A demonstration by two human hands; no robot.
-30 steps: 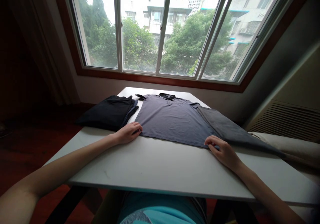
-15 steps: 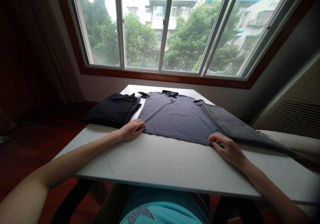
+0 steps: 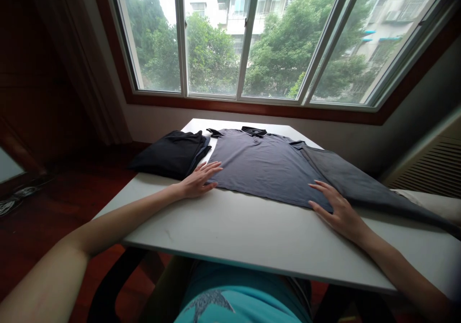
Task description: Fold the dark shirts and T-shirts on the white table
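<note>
A dark grey polo shirt (image 3: pixel 259 164) lies spread on the white table (image 3: pixel 230 227), its black collar towards the window and its hem towards me. At the hem's left corner, my left hand (image 3: pixel 199 180) is open, fingers stretched out over the cloth. My right hand (image 3: pixel 336 208) is open at the hem's right corner, thumb and fingers apart. Neither hand grips the fabric. Part of each hem corner is hidden beneath the hands.
Folded dark clothes (image 3: pixel 171 154) are stacked at the table's left edge. Dark grey trousers or similar cloth (image 3: pixel 367 188) lie along the right side, touching the shirt. Beyond the table is a window (image 3: pixel 241 40); a vented beige unit (image 3: pixel 432 155) stands at right.
Both hands have gone from curled fingers at the hem corners to spread, open fingers. The shirt stays flat in place, while the camera view has shifted slightly.
</note>
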